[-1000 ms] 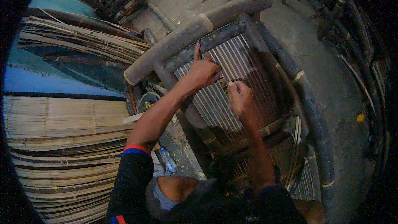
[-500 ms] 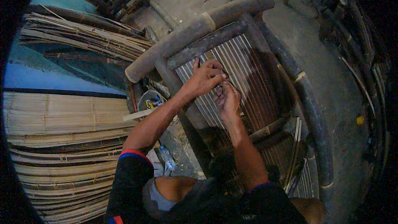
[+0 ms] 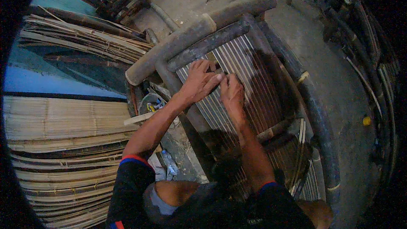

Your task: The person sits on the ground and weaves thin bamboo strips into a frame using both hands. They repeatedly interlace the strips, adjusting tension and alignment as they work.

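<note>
My left hand point(image 3: 200, 81) is over the slatted panel of a large bamboo frame, its fingers curled and its thumb reaching toward my right hand. My right hand point(image 3: 232, 94) meets it there, fingers bent and pinched together. Whatever lies between the fingertips is too small and dark to make out. Under both hands run thin pale bamboo slats point(image 3: 243, 65), side by side with dark gaps. A thick bamboo pole point(image 3: 182, 42) crosses the far end of the frame. A darker bamboo side rail point(image 3: 317, 101) curves along the right.
Stacked split-bamboo mats point(image 3: 68, 118) fill the left side, below a bundle of long strips point(image 3: 85, 40). A bucket point(image 3: 151, 104) with small items stands beside the frame, and a plastic bottle point(image 3: 170, 164) lies near my knee. Bamboo poles point(image 3: 356, 38) lean at the far right.
My left hand's raised finger has curled down, and the hand has shifted slightly left. My right hand has moved up a little, its fingers now closer together. The view has shifted slightly.
</note>
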Demonstrator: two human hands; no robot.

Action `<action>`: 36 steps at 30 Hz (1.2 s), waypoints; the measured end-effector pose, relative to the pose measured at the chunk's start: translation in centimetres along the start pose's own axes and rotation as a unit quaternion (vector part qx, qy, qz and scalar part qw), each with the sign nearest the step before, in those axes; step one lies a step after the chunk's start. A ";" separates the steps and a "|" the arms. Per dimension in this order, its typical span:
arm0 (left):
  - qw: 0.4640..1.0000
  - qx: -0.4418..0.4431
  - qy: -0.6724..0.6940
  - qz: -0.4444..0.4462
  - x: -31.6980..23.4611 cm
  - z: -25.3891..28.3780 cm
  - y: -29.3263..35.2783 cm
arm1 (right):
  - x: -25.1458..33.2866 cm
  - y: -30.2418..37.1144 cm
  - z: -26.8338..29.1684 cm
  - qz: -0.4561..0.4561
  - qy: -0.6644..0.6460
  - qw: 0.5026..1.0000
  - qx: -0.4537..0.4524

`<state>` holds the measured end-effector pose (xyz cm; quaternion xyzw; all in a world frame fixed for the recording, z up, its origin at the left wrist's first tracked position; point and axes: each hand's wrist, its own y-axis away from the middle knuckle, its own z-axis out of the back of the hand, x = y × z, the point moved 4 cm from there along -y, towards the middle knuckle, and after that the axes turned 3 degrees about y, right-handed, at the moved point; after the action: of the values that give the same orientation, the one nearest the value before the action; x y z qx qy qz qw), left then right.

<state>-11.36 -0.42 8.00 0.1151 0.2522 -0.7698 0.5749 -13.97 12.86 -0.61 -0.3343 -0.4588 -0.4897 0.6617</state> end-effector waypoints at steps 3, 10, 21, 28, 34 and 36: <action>0.934 -0.003 0.320 0.157 1.7 -1.4 3.2 | 5.6 1.2 2.0 0.081 -0.047 0.991 -0.093; 0.734 -0.146 0.627 0.216 0.2 6.7 5.0 | 12.2 10.3 -0.5 0.369 0.025 0.926 0.071; 0.651 0.023 -0.397 0.647 7.8 29.2 32.8 | 1.6 9.3 1.3 -0.014 0.036 0.999 0.030; 0.924 0.049 -0.193 0.326 -2.7 10.7 12.3 | -1.7 6.6 2.8 -0.037 0.116 0.982 0.142; 0.979 0.051 -0.180 -0.078 -1.0 1.0 0.8 | 0.7 7.1 2.1 0.178 0.112 0.969 0.133; 0.960 0.131 -0.234 -0.077 1.0 -0.6 -0.2 | 2.5 6.3 3.1 0.197 0.058 0.974 0.097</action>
<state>-11.91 -0.87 7.09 -0.0137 0.0162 -0.8434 0.5368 -8.60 16.60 2.89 -0.3234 -0.3900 -0.3213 0.8000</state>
